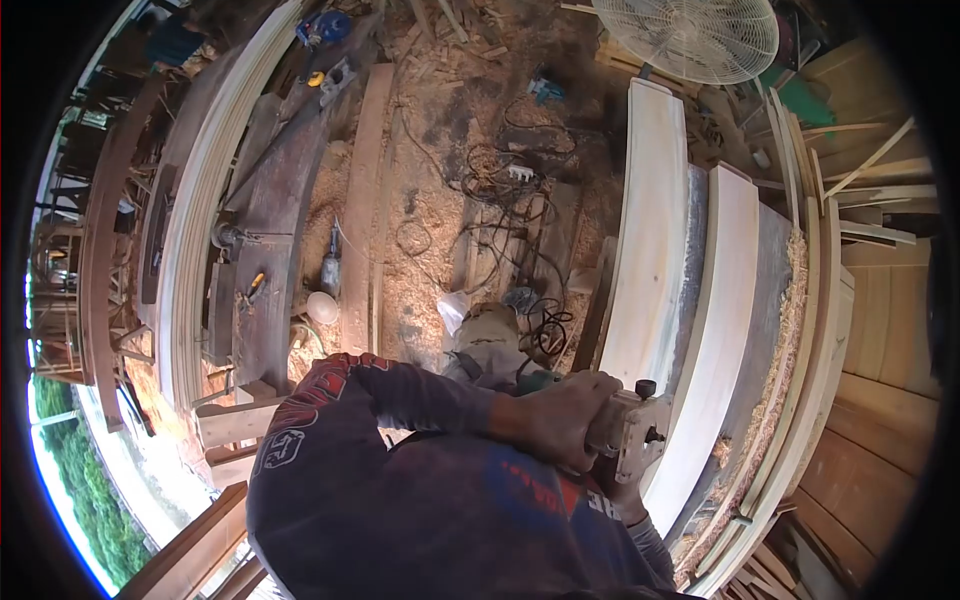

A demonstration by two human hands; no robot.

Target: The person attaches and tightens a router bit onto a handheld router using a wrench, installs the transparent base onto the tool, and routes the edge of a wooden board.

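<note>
My left hand [570,415] is closed around the body of a hand-held power tool, a router [640,440] by its look, with a flat metal base and black knobs. A teal part of it shows behind the wrist. My right hand [628,502] is low against the underside of the same tool, its fingers mostly hidden behind it. Beside and partly beneath the router runs a long pale board [650,230]. Another pale board [722,270] lies parallel on its right. Whether the router touches the wood cannot be made out.
Shavings and tangled cords [520,215] cover the floor, with a white socket block [520,173] among them. A large fan [690,35] stands at the far end. Long stacked boards [200,220] line the left, beside a dark bench [270,220]. Timber strips [825,330] edge the right.
</note>
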